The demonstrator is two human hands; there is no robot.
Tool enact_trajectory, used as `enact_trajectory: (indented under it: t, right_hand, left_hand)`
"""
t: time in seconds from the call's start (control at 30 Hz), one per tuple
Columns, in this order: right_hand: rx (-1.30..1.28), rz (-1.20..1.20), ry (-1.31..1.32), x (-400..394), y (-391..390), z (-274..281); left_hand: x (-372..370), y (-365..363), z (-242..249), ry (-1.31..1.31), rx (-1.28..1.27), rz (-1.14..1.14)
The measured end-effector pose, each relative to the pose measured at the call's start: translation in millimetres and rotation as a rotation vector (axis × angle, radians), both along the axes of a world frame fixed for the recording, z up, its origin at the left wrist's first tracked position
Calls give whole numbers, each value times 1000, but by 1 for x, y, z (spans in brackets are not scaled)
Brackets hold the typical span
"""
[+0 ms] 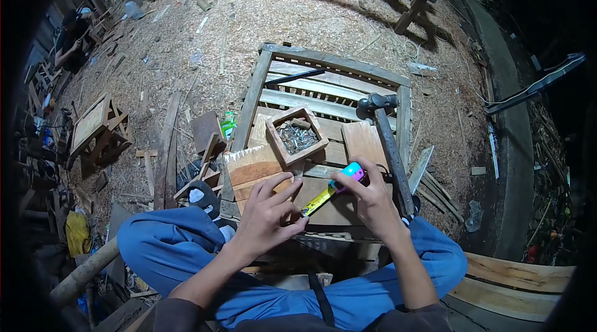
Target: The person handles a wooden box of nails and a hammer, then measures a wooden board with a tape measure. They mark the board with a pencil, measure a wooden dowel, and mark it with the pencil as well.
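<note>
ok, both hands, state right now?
Left hand: partly curled at the end of the yellow tape blade; can't tell whether it grips.
Right hand: closed, holding the tape measure.

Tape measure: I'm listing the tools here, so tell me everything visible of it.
The tape measure has a turquoise and purple case, plastic by its look, held in the right hand above the wooden table. Its yellow blade is partly out, slanting toward the left hand; whether that hand touches its end is unclear.
</note>
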State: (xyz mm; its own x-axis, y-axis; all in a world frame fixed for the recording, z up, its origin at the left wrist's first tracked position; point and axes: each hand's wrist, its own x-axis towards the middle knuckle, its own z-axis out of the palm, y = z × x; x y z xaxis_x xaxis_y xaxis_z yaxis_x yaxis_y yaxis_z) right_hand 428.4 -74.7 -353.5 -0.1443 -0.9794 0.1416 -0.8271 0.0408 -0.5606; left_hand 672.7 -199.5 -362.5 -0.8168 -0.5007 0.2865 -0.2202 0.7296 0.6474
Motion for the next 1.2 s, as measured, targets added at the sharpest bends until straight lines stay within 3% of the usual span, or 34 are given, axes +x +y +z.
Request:
enact_trajectory:
  t: [0.73,0.83,0.93,1.2]
  right_hand:
    - [-30,20,28,0,-9,15]
    - [-15,-27,24,-20,-9,16]
    - [-40,-16,141,-29,-6,12]
    - [-91,-25,1,-14,-4,14]
  left_hand:
    - [5,0,3,-44,19,16]
    - [9,0,1,-46,-69,-54]
    - [6,0,2,-18,-65,-9]
    - [-6,4,9,2,-29,37]
